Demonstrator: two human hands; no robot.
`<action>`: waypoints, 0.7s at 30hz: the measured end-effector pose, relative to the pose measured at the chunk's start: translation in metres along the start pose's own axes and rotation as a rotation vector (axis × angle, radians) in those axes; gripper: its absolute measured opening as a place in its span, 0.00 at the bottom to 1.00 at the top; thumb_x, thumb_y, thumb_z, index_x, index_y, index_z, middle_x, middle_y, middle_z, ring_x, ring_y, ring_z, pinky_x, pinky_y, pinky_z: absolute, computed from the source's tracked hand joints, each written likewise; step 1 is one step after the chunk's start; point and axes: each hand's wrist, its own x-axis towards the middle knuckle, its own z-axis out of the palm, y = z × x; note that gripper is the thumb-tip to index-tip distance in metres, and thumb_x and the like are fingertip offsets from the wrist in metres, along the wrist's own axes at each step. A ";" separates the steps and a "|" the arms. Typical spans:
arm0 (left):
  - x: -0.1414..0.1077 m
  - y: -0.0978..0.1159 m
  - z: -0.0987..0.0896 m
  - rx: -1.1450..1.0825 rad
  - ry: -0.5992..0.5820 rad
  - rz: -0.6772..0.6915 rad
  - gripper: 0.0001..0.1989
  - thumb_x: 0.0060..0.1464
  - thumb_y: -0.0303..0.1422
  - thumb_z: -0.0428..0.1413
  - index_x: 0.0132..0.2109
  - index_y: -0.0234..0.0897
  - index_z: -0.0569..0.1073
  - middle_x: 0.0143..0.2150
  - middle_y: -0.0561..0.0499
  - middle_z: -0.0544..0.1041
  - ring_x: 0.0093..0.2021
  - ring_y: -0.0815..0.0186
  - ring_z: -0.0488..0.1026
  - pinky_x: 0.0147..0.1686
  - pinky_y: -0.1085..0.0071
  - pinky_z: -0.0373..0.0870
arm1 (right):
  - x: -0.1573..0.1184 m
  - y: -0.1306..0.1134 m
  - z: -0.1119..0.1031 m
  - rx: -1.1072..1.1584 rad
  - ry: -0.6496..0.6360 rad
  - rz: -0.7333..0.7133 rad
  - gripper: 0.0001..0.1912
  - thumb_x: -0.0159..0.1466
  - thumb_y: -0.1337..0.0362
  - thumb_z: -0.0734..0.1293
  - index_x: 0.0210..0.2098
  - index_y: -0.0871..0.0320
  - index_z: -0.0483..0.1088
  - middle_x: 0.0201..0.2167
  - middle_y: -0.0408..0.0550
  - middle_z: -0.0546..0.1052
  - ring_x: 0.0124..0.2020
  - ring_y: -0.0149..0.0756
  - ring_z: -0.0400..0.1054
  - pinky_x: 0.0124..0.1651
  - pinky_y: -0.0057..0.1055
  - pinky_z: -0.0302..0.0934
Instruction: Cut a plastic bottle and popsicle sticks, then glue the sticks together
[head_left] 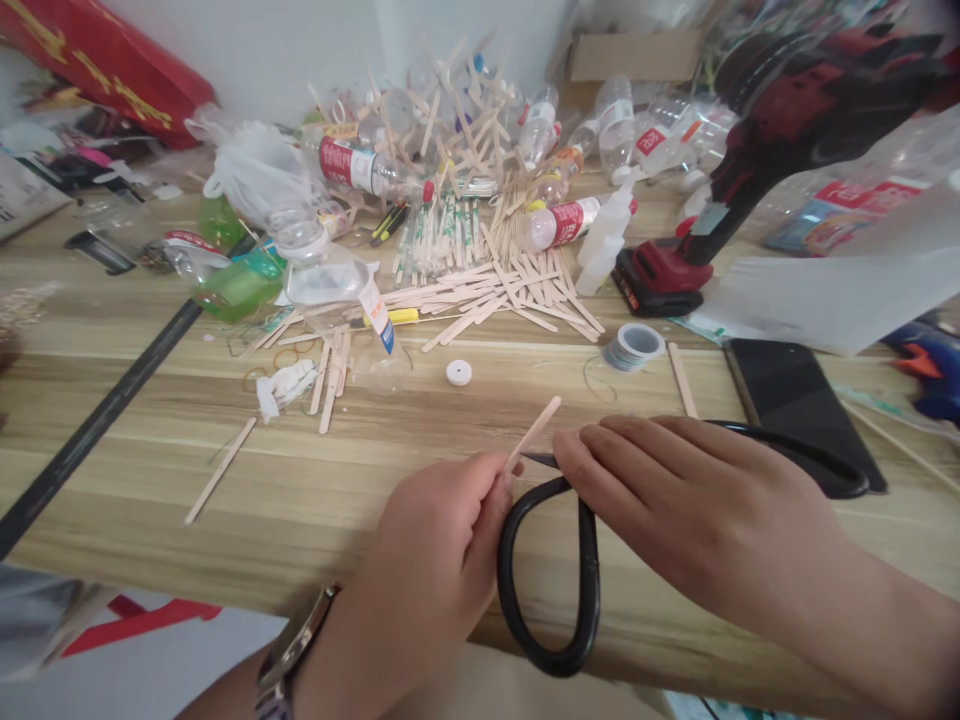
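A flat wooden stick (537, 428) is pinched between the thumb and fingers of my left hand (450, 530), its free end pointing up and away. My right hand (682, 500) is closed over the middle of black-handled scissors (587, 590). One handle loop hangs toward me and the other reaches right, over a black phone (802, 400). The dark tip of the scissors points left, at or against the stick just above my left fingers. Most of the blades are hidden under my right hand.
Several loose sticks (480, 300) lie in a heap past my hands, with plastic bottles (360, 165) behind. A red and black power drill (675, 265) stands at right. Near the middle are a wire spool (635, 347) and a white cap (459, 373). A dark bar (105, 420) crosses the left.
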 end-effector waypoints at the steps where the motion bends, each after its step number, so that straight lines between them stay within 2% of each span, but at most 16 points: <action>1: 0.000 0.000 0.000 0.015 0.000 0.018 0.14 0.68 0.34 0.45 0.36 0.40 0.73 0.31 0.54 0.79 0.31 0.66 0.75 0.30 0.73 0.69 | 0.001 0.000 -0.001 -0.001 0.001 0.006 0.17 0.68 0.77 0.53 0.43 0.63 0.72 0.32 0.52 0.79 0.32 0.40 0.71 0.33 0.37 0.56; 5: -0.003 -0.003 0.005 0.164 0.057 0.166 0.10 0.64 0.28 0.46 0.42 0.38 0.73 0.35 0.50 0.81 0.34 0.62 0.77 0.32 0.68 0.72 | 0.009 0.003 -0.008 0.079 -0.064 0.012 0.16 0.66 0.77 0.54 0.38 0.62 0.72 0.29 0.49 0.79 0.26 0.38 0.70 0.28 0.36 0.54; 8: -0.005 -0.006 0.010 0.262 0.191 0.300 0.11 0.62 0.24 0.46 0.44 0.36 0.71 0.35 0.48 0.80 0.32 0.62 0.76 0.34 0.67 0.72 | 0.011 0.002 -0.009 0.198 -0.109 0.071 0.17 0.63 0.79 0.54 0.34 0.59 0.72 0.27 0.46 0.78 0.23 0.35 0.69 0.25 0.34 0.53; 11: -0.005 -0.007 0.015 0.365 0.274 0.378 0.11 0.63 0.22 0.44 0.40 0.34 0.71 0.28 0.48 0.77 0.27 0.62 0.73 0.29 0.66 0.69 | 0.007 -0.001 -0.003 0.349 -0.132 0.202 0.17 0.62 0.79 0.55 0.34 0.57 0.72 0.24 0.43 0.78 0.20 0.33 0.69 0.23 0.32 0.51; 14: -0.005 -0.009 0.020 0.479 0.282 0.406 0.11 0.63 0.22 0.45 0.40 0.30 0.71 0.25 0.49 0.74 0.25 0.61 0.70 0.26 0.65 0.67 | 0.005 -0.006 0.005 0.573 -0.247 0.384 0.13 0.65 0.71 0.57 0.33 0.56 0.72 0.20 0.42 0.76 0.18 0.33 0.68 0.21 0.30 0.49; 18: -0.005 -0.013 0.025 0.575 0.320 0.423 0.08 0.63 0.21 0.47 0.42 0.28 0.71 0.25 0.49 0.74 0.25 0.61 0.70 0.27 0.64 0.67 | 0.010 -0.011 0.007 0.939 -0.470 0.636 0.20 0.68 0.60 0.57 0.22 0.56 0.70 0.19 0.45 0.75 0.19 0.32 0.67 0.23 0.28 0.53; 21: -0.004 -0.016 0.028 0.659 0.354 0.450 0.08 0.62 0.20 0.47 0.43 0.28 0.70 0.25 0.50 0.73 0.25 0.62 0.69 0.28 0.64 0.66 | 0.015 -0.016 0.005 1.238 -0.542 0.799 0.23 0.67 0.56 0.57 0.20 0.56 0.69 0.20 0.47 0.75 0.22 0.32 0.68 0.26 0.28 0.58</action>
